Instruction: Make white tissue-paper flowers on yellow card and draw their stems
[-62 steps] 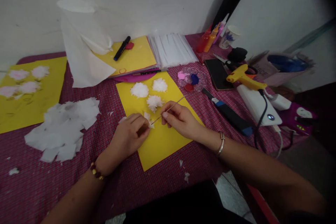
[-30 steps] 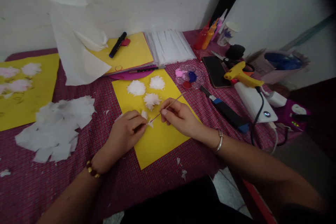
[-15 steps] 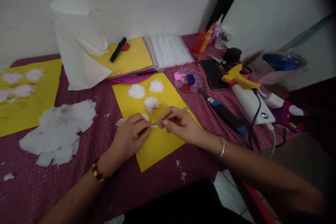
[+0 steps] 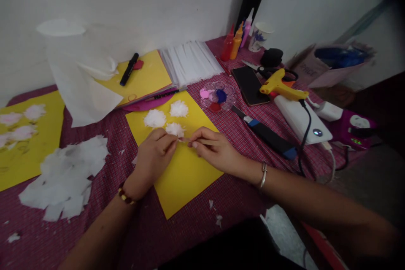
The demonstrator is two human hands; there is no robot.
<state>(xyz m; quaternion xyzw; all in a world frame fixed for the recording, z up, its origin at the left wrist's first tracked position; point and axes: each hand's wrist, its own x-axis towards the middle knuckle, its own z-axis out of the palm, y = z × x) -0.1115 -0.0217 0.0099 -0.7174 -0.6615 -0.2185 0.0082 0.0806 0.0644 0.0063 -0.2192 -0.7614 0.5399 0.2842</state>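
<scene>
My left hand (image 4: 152, 158) is closed in a pinch over a yellow sheet (image 4: 182, 181), with a tiny bit of white paper showing at its fingertips. Facing it, my right hand (image 4: 218, 152) is shut on a thin stick (image 4: 207, 141), whose tip meets the paper bit between the two hands. Whether the stick is a brush handle I cannot make out. Just beyond my fingers, fluffy white paper flowers lie on the sheet: one at the left (image 4: 155, 118), one at the back (image 4: 179, 109), and one nearest (image 4: 175, 129), partly covered by my left hand.
At left lie a pile of white paper squares (image 4: 68, 173) and a yellow sheet with pinkish flowers (image 4: 47, 135). A paint palette (image 4: 218, 95), phone (image 4: 249, 84), utility knife (image 4: 268, 137), yellow glue gun (image 4: 281, 86) and white power bank (image 4: 300, 118) stand to the right.
The view has swung, so the table things sit further left. Both hands are nearer the flowers, and my left hand now covers the loose paper beside the nearest one. Both grips stay closed.
</scene>
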